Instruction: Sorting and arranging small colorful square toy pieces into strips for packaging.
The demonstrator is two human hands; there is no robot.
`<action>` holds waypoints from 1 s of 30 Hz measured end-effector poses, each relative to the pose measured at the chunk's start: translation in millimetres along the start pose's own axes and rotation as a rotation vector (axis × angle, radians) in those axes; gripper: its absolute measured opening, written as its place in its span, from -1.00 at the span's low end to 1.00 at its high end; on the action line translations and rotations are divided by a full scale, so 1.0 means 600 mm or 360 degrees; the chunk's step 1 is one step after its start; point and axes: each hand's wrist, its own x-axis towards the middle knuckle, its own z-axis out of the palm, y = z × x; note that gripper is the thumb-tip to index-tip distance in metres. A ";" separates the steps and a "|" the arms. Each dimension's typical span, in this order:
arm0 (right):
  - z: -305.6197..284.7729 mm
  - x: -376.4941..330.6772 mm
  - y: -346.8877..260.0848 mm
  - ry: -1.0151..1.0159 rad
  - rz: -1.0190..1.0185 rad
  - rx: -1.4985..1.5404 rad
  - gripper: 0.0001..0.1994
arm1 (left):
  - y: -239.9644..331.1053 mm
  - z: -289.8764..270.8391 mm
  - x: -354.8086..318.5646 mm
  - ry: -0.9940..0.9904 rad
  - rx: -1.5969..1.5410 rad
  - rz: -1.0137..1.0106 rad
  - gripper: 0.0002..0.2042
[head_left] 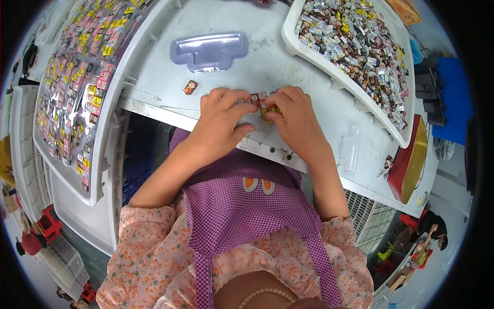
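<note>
Just in front of me, several small printed pieces [259, 99] in brown, pink and yellow lie close together on the table between my hands. My left hand [218, 121] is at their left side, fingers bent, with its thumb apart from the index finger and a fingertip touching the brown piece. My right hand [300, 121] closes its thumb and fingers on a yellow piece [271, 109] at the right end, partly covering it. A single brown piece [190, 87] lies apart, left of my left hand. Beyond it sits a clear, shaped plastic tray [208, 51].
At left, a large white tray [116, 85] holds clear packs filled with similar pieces. A white bin [334, 72] heaped with loose pieces stands at far right. Another clear plastic shell [351, 148] and a red-and-gold box [407, 159] lie near the right edge.
</note>
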 end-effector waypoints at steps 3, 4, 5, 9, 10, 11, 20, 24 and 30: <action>0.000 0.006 -0.001 0.0005 0.0028 0.0062 -0.86 | -0.004 0.001 -0.002 0.0029 -0.0028 0.0004 -0.61; -0.003 0.007 -0.003 -0.0015 0.0079 0.0114 -0.89 | -0.004 0.002 -0.002 0.0020 -0.0050 0.0001 -0.62; -0.004 0.009 -0.004 -0.0034 0.0132 0.0163 -0.91 | -0.005 0.002 -0.002 0.0010 -0.0074 0.0000 -0.63; -0.007 0.003 -0.002 0.0014 0.0064 0.0168 -0.90 | -0.008 0.000 -0.001 -0.0003 -0.0150 0.0014 -0.63; -0.007 0.001 -0.003 0.0026 0.0063 0.0174 -0.89 | -0.009 0.000 -0.001 -0.0004 -0.0174 0.0012 -0.62; -0.007 0.000 -0.003 0.0039 0.0060 0.0181 -0.89 | -0.010 0.001 -0.001 -0.0003 -0.0196 0.0009 -0.62; -0.012 -0.026 -0.031 0.0203 0.0344 0.1050 -0.87 | 0.028 0.003 0.002 0.0259 -0.0761 -0.0125 -0.66; -0.002 -0.032 -0.043 0.0368 0.0493 0.1418 -0.88 | 0.037 0.001 0.000 0.0181 -0.1098 -0.0248 -0.68; 0.019 -0.040 -0.040 0.0665 -0.0128 0.0563 -0.91 | 0.051 -0.009 -0.003 0.0140 -0.1554 -0.0467 -0.69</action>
